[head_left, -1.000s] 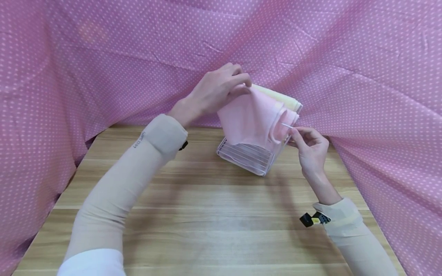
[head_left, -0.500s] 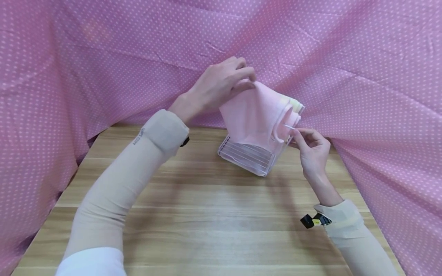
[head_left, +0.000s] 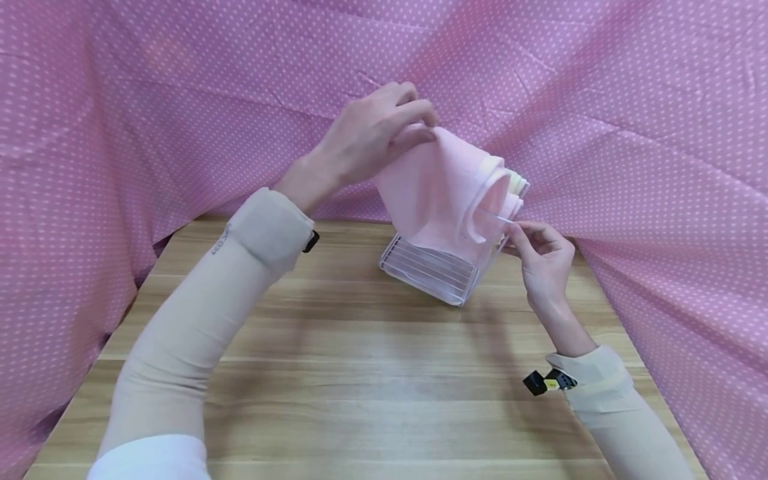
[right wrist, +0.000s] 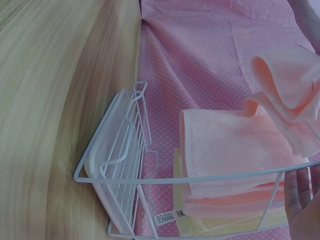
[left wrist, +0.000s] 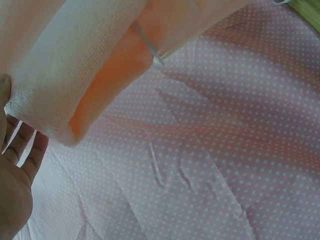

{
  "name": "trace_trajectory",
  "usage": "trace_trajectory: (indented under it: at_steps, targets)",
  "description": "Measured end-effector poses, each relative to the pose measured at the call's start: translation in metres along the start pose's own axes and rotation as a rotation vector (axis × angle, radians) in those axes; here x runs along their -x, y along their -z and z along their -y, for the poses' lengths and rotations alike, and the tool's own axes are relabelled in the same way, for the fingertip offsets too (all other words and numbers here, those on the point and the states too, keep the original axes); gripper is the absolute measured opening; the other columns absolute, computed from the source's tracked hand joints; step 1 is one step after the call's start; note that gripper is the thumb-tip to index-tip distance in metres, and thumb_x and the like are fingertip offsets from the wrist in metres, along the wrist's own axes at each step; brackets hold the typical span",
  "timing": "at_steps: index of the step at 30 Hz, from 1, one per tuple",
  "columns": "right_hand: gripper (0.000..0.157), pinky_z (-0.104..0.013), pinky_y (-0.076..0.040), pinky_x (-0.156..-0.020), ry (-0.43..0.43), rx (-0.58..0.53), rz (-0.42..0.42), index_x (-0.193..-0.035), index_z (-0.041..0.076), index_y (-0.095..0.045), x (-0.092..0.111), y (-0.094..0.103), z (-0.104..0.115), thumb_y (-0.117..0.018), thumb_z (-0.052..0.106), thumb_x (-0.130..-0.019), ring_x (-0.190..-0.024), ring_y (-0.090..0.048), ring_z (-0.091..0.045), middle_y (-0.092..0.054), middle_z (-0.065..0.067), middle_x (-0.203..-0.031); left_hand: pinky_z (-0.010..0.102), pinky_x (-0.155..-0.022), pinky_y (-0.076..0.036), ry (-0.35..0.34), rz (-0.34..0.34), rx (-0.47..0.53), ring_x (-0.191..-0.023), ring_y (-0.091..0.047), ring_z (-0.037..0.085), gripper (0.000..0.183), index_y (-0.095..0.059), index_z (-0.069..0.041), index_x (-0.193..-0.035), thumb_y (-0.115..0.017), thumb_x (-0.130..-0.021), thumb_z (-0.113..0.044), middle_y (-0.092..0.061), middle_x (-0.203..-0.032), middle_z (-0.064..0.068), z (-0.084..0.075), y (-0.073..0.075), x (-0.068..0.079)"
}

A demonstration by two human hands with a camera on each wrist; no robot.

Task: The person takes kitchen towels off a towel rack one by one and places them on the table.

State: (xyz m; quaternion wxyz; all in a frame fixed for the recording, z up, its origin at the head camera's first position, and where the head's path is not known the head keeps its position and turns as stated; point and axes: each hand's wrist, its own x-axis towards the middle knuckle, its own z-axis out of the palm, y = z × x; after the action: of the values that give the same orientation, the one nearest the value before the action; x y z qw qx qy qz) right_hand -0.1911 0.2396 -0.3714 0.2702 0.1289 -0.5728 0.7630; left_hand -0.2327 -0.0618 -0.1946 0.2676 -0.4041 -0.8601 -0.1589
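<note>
A pink terry towel (head_left: 438, 193) drapes over a white wire rack (head_left: 429, 270) toward the back of the table. My left hand (head_left: 375, 137) pinches its upper edge and holds that part raised. The left wrist view shows the lifted towel (left wrist: 75, 65) curled into an open fold, with a thin white bar (left wrist: 148, 44) running into it. My right hand (head_left: 543, 267) pinches a white bar at the rack's right side. In the right wrist view its fingers (right wrist: 300, 187) lie against the rack's long wire (right wrist: 225, 177). Folded pink cloth (right wrist: 235, 145) hangs beside the lifted towel.
A yellow towel (head_left: 517, 181) shows behind the pink one. A small white label (right wrist: 170, 216) with a barcode hangs among the cloths. The wooden table (head_left: 372, 373) meets a pink dotted curtain (head_left: 288, 80) at the back and sides.
My left hand has moved up and lately slightly left, raising the pink towel so its fold opens wider and hides more of the yellow towel. My right hand stays nearly still.
</note>
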Motion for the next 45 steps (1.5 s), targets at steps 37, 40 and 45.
trace_trajectory:
  at_steps: [37, 40, 45]
  targets:
    - [0.005, -0.026, -0.065, -0.067, -0.019, 0.017, 0.012, -0.092, 0.004, -0.077, 0.001, 0.008, 0.003, -0.081, 0.003, -0.091, -0.071, -0.074, -0.011, -0.079, -0.003, -0.082, 0.049, -0.084, -0.057, 0.117, -0.193, -0.051, -0.097, -0.064, 0.031, 0.027, -0.072, -0.004, -0.112, -0.07, -0.102, -0.029, -0.07, -0.105, 0.017, 0.017, 0.049, 0.06]
    - [0.006, -0.025, -0.065, -0.067, -0.019, 0.014, 0.014, -0.092, 0.002, -0.077, 0.001, 0.008, 0.003, -0.082, 0.004, -0.09, -0.07, -0.075, -0.011, -0.079, -0.003, -0.082, 0.051, -0.081, -0.058, 0.12, -0.189, -0.085, -0.095, -0.065, 0.033, 0.025, -0.071, -0.003, -0.111, -0.071, -0.102, -0.027, -0.07, -0.104, 0.018, 0.021, 0.051, 0.07]
    - [0.007, -0.026, -0.065, -0.068, -0.015, 0.012, 0.021, -0.093, 0.001, -0.076, 0.002, 0.01, 0.003, -0.082, 0.004, -0.09, -0.071, -0.075, -0.011, -0.079, -0.002, -0.082, 0.055, -0.079, -0.06, 0.13, -0.164, -0.122, -0.093, -0.066, 0.037, 0.022, -0.071, -0.002, -0.109, -0.072, -0.101, -0.022, -0.07, -0.104, 0.021, 0.028, 0.051, 0.089]
